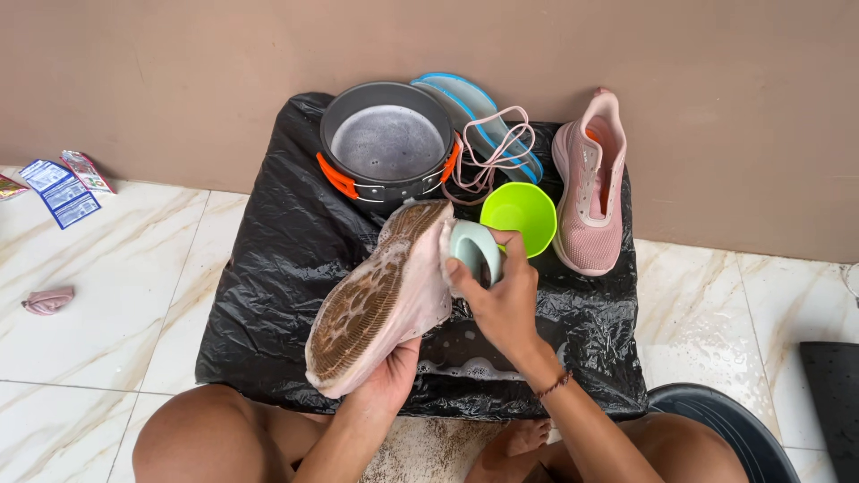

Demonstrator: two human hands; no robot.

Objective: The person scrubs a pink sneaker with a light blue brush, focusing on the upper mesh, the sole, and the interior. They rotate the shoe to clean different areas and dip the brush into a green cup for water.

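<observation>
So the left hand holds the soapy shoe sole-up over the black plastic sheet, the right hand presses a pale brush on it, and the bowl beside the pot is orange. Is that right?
Not quite: the bowl is bright green; orange is only on the pot handles. The head view shows it. The rest stands: the left hand holds the soapy shoe sole-up over the black plastic sheet, and the right hand presses a pale brush on it.

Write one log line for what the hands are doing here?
left hand: holds soapy pink shoe, sole up | right hand: presses pale green brush on shoe's side | nearby: green bowl, pot of water
</observation>
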